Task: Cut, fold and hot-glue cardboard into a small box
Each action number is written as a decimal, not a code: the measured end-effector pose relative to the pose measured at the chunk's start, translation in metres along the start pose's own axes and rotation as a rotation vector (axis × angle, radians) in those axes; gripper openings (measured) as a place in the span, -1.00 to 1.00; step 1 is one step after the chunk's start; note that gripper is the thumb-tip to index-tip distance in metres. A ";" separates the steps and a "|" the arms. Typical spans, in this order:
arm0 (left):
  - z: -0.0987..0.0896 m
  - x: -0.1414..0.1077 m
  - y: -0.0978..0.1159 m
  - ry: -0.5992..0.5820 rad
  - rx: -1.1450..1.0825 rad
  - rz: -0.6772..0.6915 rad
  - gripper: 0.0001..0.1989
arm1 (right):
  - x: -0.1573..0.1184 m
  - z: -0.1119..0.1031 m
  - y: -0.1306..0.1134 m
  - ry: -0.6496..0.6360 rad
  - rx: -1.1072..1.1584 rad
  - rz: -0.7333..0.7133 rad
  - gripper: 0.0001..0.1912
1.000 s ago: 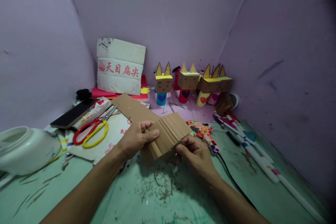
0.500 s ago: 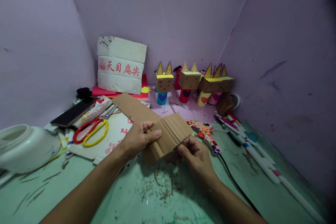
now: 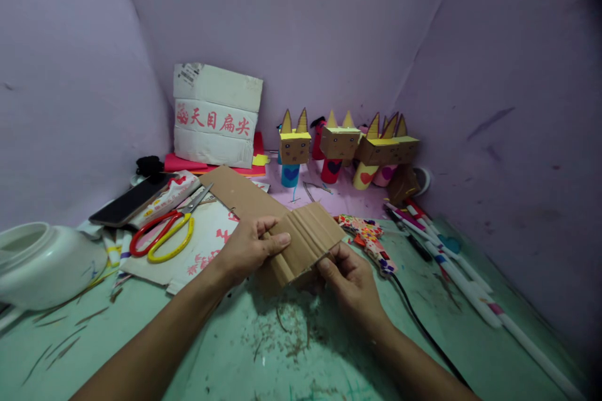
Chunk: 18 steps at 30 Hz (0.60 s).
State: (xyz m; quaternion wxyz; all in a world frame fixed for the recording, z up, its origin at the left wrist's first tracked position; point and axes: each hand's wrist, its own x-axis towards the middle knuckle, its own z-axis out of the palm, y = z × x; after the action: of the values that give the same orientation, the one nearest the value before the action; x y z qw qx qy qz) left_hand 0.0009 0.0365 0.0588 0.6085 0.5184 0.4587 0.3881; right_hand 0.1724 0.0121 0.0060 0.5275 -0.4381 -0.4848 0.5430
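A small folded piece of brown cardboard (image 3: 308, 235) with ridged creases is held over the table between both hands. My left hand (image 3: 254, 247) pinches its left side, thumb on top. At the lower right edge, my right hand (image 3: 350, 276) grips it between thumb and fingers; part of those fingers is hidden beneath. Just behind lies a flat strip of cardboard (image 3: 244, 194). To the left, scissors (image 3: 176, 229) with red and yellow handles rest on a white printed cardboard sheet (image 3: 207, 244). A glue gun (image 3: 369, 238) with a flowered cover lies beyond my right hand.
Several cardboard-headed figures (image 3: 295, 149) on coloured tubes stand at the back. A white printed cardboard panel (image 3: 216, 116) leans against the wall. On the left are a white pot (image 3: 51, 269) and a phone (image 3: 134, 199). Marker pens (image 3: 456, 269) lie right; a black cord (image 3: 418, 319) runs forward.
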 end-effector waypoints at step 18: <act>0.016 0.012 -0.021 -0.252 0.211 -0.124 -0.70 | -0.049 -0.036 0.016 0.285 -0.384 0.024 -0.90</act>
State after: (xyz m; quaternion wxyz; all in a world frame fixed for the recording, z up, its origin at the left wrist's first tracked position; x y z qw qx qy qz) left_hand 0.0190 0.0399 0.0368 0.6261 0.5945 0.4480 0.2318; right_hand 0.2083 -0.0341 -0.0166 0.4910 -0.6084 -0.4945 0.3798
